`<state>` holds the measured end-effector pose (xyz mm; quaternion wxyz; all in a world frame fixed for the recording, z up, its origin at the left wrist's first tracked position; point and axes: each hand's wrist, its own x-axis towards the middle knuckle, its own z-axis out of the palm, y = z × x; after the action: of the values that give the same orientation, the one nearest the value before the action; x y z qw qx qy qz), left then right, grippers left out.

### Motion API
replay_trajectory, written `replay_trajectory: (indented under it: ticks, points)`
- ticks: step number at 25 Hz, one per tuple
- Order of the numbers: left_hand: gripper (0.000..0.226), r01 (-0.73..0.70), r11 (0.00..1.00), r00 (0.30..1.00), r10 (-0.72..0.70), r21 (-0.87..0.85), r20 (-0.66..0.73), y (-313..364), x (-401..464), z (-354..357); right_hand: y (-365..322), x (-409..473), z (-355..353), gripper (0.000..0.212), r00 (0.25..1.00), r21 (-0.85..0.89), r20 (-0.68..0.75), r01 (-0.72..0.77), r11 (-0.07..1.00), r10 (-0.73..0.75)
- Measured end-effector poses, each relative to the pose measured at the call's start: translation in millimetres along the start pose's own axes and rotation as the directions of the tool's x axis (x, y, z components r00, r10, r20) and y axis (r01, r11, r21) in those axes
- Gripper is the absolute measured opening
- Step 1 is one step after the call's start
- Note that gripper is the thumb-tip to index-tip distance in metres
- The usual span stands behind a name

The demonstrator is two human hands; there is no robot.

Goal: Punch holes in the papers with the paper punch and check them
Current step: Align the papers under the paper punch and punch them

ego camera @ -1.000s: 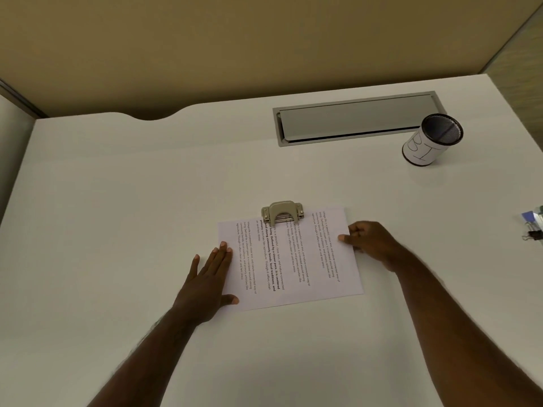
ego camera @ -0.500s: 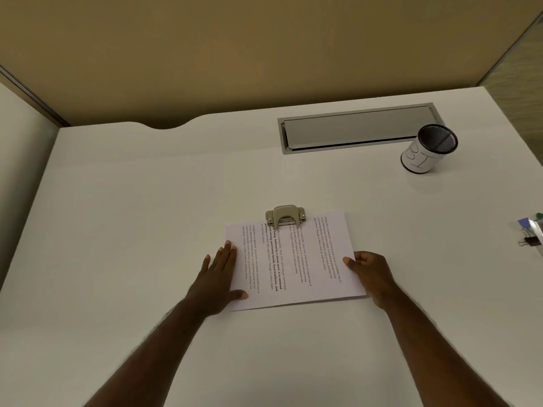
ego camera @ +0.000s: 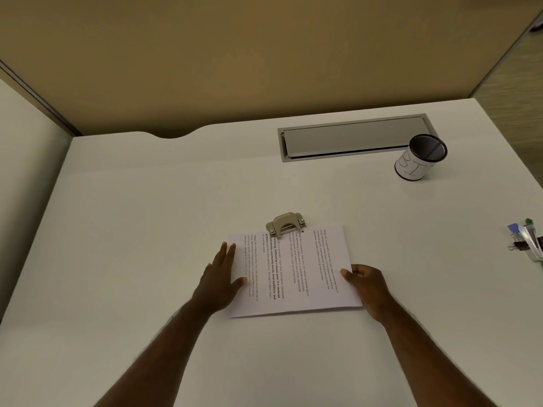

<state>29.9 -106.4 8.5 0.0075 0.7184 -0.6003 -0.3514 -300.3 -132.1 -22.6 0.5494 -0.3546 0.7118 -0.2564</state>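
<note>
Papers (ego camera: 293, 271), one punch (ego camera: 286, 226), two hands

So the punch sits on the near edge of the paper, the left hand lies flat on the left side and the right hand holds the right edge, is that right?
Not quite. The head view shows the punch on the far edge of the paper, not the near one. The rest stands: the left hand lies flat on the left side, and the right hand holds the right edge.

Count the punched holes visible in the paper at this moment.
1: a small dark hole near the far edge of the paper, just right of the paper punch. Another may be hidden under the punch.
</note>
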Motion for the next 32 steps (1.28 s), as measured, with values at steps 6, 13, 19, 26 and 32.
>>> replay_trajectory:
  ticks: [6,13,19,26,32]
  points:
    - [0.084,-0.105,0.991,0.992,0.110,0.084,-0.063,48.3,36.9,6.0,-3.5,5.9,2.5,0.012,1.000,-0.018,-0.006,0.022,1.000,-0.022]
    - [0.077,-0.044,0.980,0.999,0.046,0.192,-0.004,44.0,65.9,-2.7,-4.3,9.6,11.1,0.017,0.999,-0.027,0.008,0.048,0.998,-0.047]
    - [0.068,-0.101,0.977,0.983,0.127,0.188,-0.130,53.2,83.3,-6.4,-0.9,10.0,17.1,0.017,1.000,0.002,0.006,0.025,1.000,-0.025]
    - [0.047,-0.192,0.964,0.942,0.233,0.181,-0.240,85.1,104.6,-3.8,-0.3,11.2,19.4,0.019,0.999,-0.006,0.030,0.032,0.999,-0.032]
    - [0.041,-0.226,0.950,0.925,0.278,0.215,-0.259,84.9,112.3,-6.5,-1.0,12.0,16.2,0.022,0.999,-0.031,0.021,0.049,0.998,-0.048]
